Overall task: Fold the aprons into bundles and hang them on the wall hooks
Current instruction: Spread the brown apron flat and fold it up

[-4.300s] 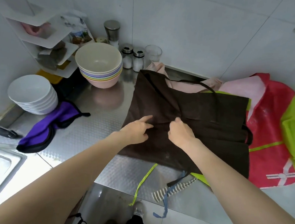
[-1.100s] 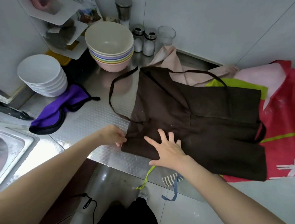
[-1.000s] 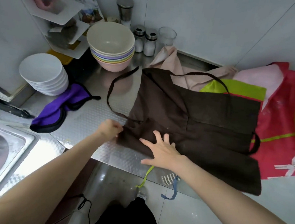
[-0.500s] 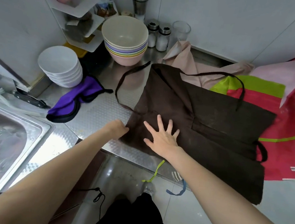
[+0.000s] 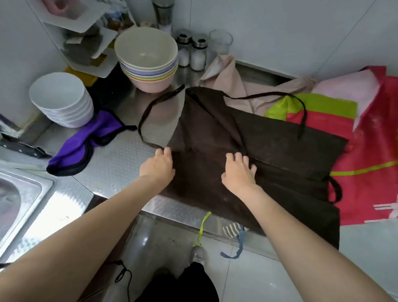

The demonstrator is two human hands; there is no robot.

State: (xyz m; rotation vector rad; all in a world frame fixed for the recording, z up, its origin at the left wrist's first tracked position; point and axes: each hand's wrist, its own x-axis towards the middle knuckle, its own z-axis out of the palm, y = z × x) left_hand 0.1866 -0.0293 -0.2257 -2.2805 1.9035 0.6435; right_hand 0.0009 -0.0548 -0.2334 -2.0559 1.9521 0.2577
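Note:
A dark brown apron [image 5: 272,152] lies spread on the steel counter [image 5: 119,165], partly over other aprons. Its thin strap [image 5: 146,112] loops out to the left on the bare metal, and a second strap [image 5: 303,116] arcs over the back. My left hand [image 5: 159,165] is at the apron's left edge, where the strap joins, with its fingers curled onto the fabric. My right hand [image 5: 238,172] presses on the middle of the apron with spread, slightly bent fingers. No wall hooks are in view.
A beige apron [image 5: 226,78], a red and lime apron [image 5: 374,142] and a purple bundle [image 5: 83,140] lie around. Stacked coloured bowls [image 5: 148,62], white bowls [image 5: 61,100], shakers [image 5: 191,51] and a glass [image 5: 220,44] stand behind. A knife [image 5: 22,148] and the sink [image 5: 4,196] are at left.
My right hand has slid to the right along the apron, away from my left hand. My left hand stays at the left edge. The brown apron has been drawn flatter.

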